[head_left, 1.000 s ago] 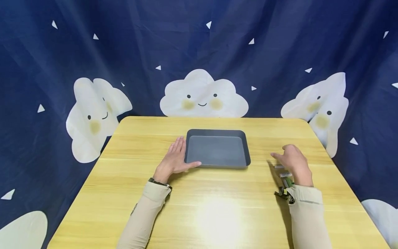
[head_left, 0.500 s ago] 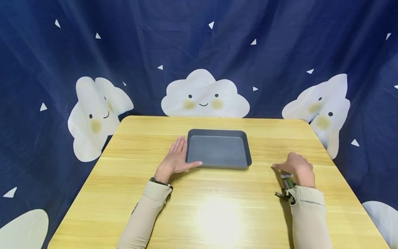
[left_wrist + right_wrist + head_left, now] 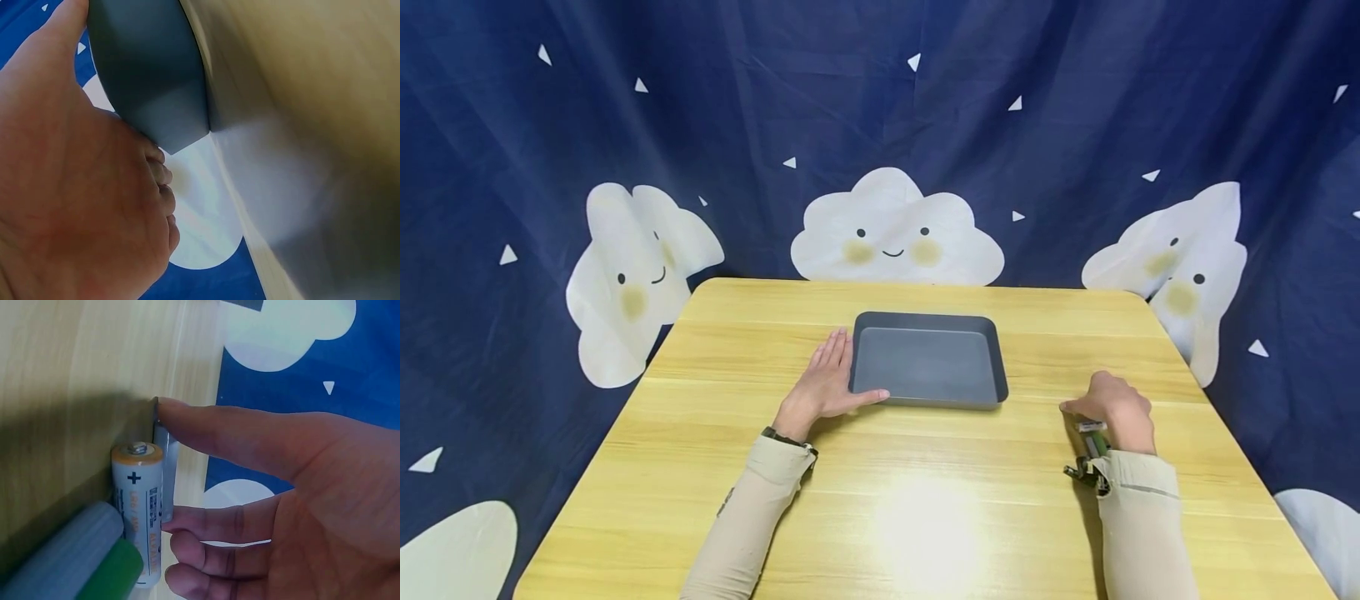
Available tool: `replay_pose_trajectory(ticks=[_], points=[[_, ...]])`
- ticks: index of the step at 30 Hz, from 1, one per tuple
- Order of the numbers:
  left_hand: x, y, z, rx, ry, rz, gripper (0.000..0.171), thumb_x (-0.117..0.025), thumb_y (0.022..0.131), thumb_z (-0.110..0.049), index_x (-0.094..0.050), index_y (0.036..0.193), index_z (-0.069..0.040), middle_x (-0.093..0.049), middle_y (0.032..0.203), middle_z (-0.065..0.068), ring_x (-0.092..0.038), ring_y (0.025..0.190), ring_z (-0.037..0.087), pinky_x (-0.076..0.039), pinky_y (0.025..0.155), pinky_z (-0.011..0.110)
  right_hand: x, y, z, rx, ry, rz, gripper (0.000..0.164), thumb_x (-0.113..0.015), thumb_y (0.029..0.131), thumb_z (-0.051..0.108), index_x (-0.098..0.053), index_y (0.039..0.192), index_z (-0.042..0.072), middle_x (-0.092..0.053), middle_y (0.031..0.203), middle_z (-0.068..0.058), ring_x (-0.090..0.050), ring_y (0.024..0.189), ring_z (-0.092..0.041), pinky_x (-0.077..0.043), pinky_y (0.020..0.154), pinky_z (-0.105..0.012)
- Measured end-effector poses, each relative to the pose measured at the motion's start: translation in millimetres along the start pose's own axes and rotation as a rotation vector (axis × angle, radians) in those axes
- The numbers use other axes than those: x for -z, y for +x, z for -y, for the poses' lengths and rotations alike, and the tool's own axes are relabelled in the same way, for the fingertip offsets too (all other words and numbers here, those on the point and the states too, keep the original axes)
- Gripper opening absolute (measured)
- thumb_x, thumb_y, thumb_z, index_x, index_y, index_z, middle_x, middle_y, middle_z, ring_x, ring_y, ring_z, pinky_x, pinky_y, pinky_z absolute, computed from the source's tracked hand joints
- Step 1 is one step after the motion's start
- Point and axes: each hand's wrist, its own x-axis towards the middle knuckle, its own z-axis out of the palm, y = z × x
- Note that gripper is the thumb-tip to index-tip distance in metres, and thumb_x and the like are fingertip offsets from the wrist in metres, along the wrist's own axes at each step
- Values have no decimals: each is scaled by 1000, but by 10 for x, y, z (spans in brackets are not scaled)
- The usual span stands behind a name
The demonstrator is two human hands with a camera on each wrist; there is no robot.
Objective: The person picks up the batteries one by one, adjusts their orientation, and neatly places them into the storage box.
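A dark grey rectangular tray [image 3: 928,362] lies on the table. My left hand [image 3: 823,385] rests against its left front corner, fingers straight along the left side and thumb along the front rim. In the left wrist view, the palm is beside the tray's wall [image 3: 153,75]. My right hand [image 3: 1112,408] is low over the table, to the right of the tray. In the right wrist view, thumb and index finger pinch a slim grey-silver object [image 3: 167,475] at its ends. Its kind cannot be told, as a white AA battery [image 3: 137,512] with an orange end partly hides it.
Closest to the right wrist camera are a grey cylinder [image 3: 69,556] and a green piece [image 3: 115,572], beside the battery. Small dark items [image 3: 1081,471] show near the right cuff. A blue curtain [image 3: 745,108] with clouds hangs behind the wooden table [image 3: 700,433].
The right hand has come down and nearer to me, onto the small items, and its thumb and index finger have closed on the slim object. The left hand and tray have stayed in place.
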Motion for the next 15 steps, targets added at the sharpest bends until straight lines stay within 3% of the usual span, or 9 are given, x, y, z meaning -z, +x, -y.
replay_pose_trajectory(ticks=[9, 15], points=[[2, -9, -45, -15, -4, -23, 129, -54, 85, -85, -4, 164, 4, 3, 174, 22, 2, 164, 34, -9, 134, 50, 21, -18, -33, -3, 35, -12, 49, -77, 88, 46, -57, 93, 1, -54, 79, -11, -53, 72, -26, -45, 64, -41], [-7, -24, -51, -3, -21, -23, 131, -56, 83, -86, -5, 164, 4, 5, 175, 20, 3, 164, 34, -9, 134, 50, 30, -23, -29, 13, 55, -9, 42, -78, 86, 39, -59, 90, 1, -56, 77, -10, -54, 71, -26, -45, 65, -42]])
